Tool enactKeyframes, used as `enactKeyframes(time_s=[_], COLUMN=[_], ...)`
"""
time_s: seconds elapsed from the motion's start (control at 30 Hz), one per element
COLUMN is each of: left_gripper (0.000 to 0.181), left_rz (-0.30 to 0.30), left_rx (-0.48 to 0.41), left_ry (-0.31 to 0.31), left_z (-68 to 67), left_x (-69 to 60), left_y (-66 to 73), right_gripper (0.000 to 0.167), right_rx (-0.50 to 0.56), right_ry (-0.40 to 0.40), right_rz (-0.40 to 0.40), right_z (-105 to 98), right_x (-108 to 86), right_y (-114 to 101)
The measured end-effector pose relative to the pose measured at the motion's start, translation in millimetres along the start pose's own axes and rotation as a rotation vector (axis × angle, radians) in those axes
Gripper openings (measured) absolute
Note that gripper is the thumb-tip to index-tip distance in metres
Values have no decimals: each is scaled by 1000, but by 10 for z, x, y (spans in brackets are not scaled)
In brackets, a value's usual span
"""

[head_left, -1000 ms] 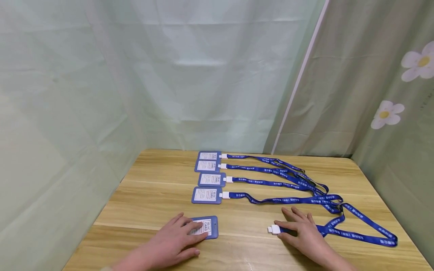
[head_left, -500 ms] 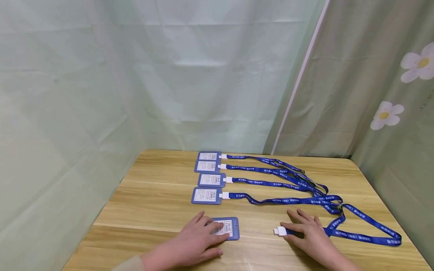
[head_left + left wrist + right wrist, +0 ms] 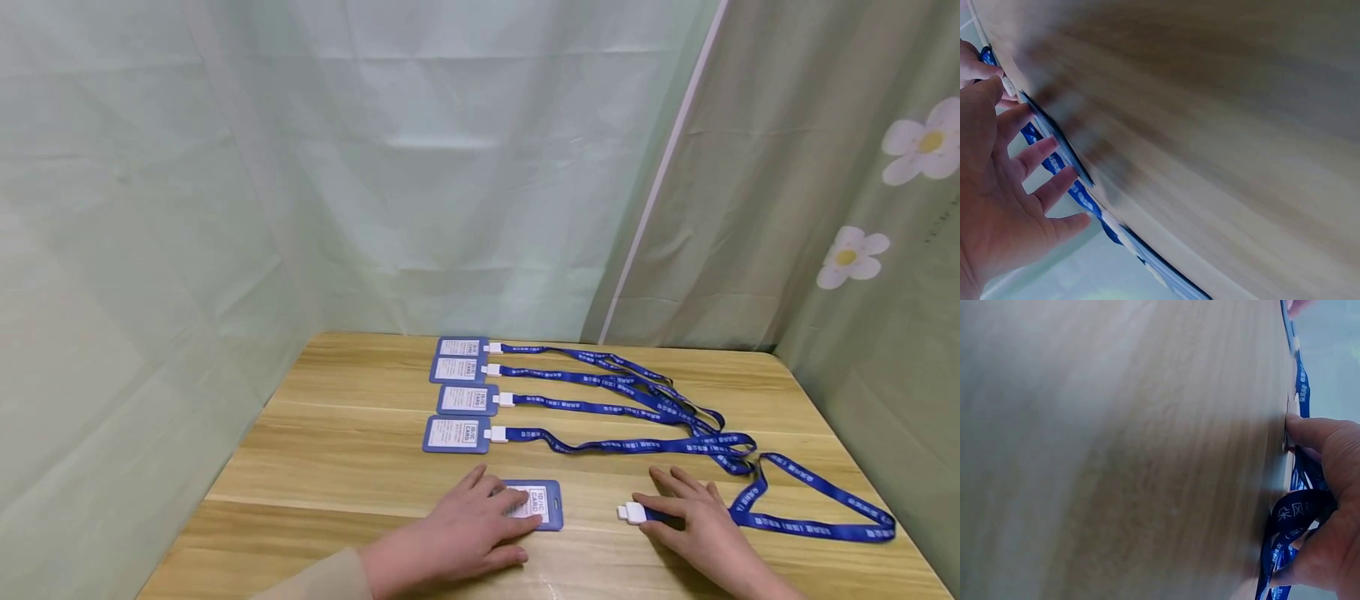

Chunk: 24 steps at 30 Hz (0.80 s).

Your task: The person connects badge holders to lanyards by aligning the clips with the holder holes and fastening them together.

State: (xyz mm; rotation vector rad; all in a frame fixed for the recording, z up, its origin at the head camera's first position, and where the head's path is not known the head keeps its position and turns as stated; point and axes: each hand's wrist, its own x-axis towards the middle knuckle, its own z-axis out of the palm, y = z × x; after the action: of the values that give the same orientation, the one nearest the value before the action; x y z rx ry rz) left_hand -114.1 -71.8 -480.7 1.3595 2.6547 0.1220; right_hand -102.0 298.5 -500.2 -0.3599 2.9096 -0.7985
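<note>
Near the front middle of the table, a blue badge holder (image 3: 551,506) with a white ID card lies flat, its slotted end facing right. My left hand (image 3: 476,529) lies over its left part, fingertips pressing on the face. In the left wrist view, the fingers of this left hand (image 3: 1016,181) are spread and fairly straight along the badge holder (image 3: 1063,140). To the right, my right hand (image 3: 693,521) pinches a blue lanyard (image 3: 810,526) just behind its white clip (image 3: 635,513). The clip points left, a short gap from the badge holder. Lanyard loops (image 3: 1300,509) hang by the right palm.
Farther back, several badge holders (image 3: 456,434) lie in a column, each joined by a white clip to a blue lanyard (image 3: 622,446) stretching right. Their straps cross and overlap at the right. Curtains (image 3: 450,167) stand behind the wooden table (image 3: 315,450) and along its sides.
Pressed under my left fingers, the badge holder has slid right across the table. My right hand has shifted slightly right with the lanyard and its clip. The back badges stay put.
</note>
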Motion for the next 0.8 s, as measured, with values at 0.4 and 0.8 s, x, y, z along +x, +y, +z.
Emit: enactKeyframes(time_s=[0.4, 0.8], left_gripper=[53, 57], left_rz=[38, -13], left_rx=[76, 14], left_ry=[27, 8], left_z=[18, 40], left_x=[215, 87], left_y=[147, -28], right_gripper=[40, 39], right_rx=[3, 6], right_ry=[8, 47], right_rz=[-12, -21], right_z=[6, 26], right_x=[6, -6], right_y=[12, 22])
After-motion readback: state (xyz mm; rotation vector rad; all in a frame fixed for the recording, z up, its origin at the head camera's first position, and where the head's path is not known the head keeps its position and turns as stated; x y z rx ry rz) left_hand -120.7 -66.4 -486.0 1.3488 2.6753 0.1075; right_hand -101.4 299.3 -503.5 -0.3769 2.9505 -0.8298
